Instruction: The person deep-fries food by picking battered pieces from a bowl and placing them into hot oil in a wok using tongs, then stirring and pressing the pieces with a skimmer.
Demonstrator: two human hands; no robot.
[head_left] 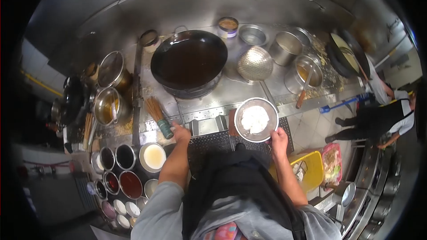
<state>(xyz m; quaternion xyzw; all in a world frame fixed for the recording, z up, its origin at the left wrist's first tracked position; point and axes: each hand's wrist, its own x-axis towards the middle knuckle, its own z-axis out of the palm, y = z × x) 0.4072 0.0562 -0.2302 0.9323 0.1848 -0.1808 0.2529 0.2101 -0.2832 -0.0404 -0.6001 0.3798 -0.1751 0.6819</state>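
Note:
My right hand [279, 141] is closed on the rim of a round metal bowl [239, 130]. White, lumpy food [255, 119] lies in the bowl, which is held over the stove's front edge. My left hand [181, 134] is at the front edge beside a bamboo wok brush [155, 111] with a green-bound end. Its fingers look curled near a thin metal rod, but what they grip cannot be made out. Ahead stands a large black wok [189, 60] with dark liquid inside. A perforated strainer [255, 63] rests right of the wok, its handle pointing toward the bowl.
Sauce containers [131, 185] crowd the lower left. Metal pots [112, 69] stand at left, and a pot of oil with a ladle [306, 78] at right. A yellow bin [313, 169] is on the floor. Another person [378, 118] in a dark apron stands far right.

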